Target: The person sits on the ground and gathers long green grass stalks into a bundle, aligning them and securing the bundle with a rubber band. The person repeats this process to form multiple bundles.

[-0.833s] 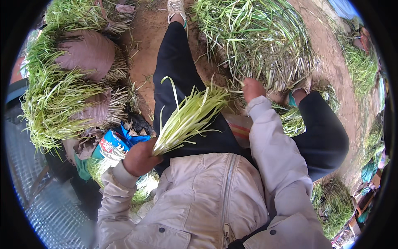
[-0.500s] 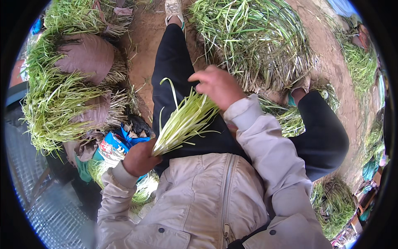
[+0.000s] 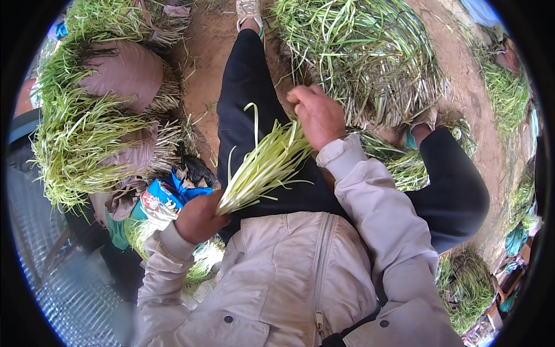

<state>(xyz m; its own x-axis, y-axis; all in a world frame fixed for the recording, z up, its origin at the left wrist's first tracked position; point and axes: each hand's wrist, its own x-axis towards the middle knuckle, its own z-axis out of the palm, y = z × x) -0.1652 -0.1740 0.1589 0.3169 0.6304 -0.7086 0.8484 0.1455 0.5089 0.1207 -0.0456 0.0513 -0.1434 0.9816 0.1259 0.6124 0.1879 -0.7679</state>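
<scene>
A bunch of garlic chives (image 3: 267,165), pale yellow-green with white lower ends, lies slanted above my black-trousered lap. My left hand (image 3: 200,217) is closed round the white ends. The leaves fan out away from it, up and to the right. At the leaf tips is my right hand (image 3: 319,117), its fingers curled in a closed grip; what they hold, if anything, I cannot make out. One longer leaf sticks up apart from the rest.
A big heap of loose greens (image 3: 358,58) lies on the brown ground ahead. Bundles of greens wrapped in brownish cloth (image 3: 124,72) are stacked at the left. Near my left hand sits a blue plastic bag (image 3: 167,192). More greens (image 3: 465,283) lie at the right.
My right hand has curled its fingers in, where its index finger was stretched out before. My left hand still holds the bunch. The whole view has shifted slightly.
</scene>
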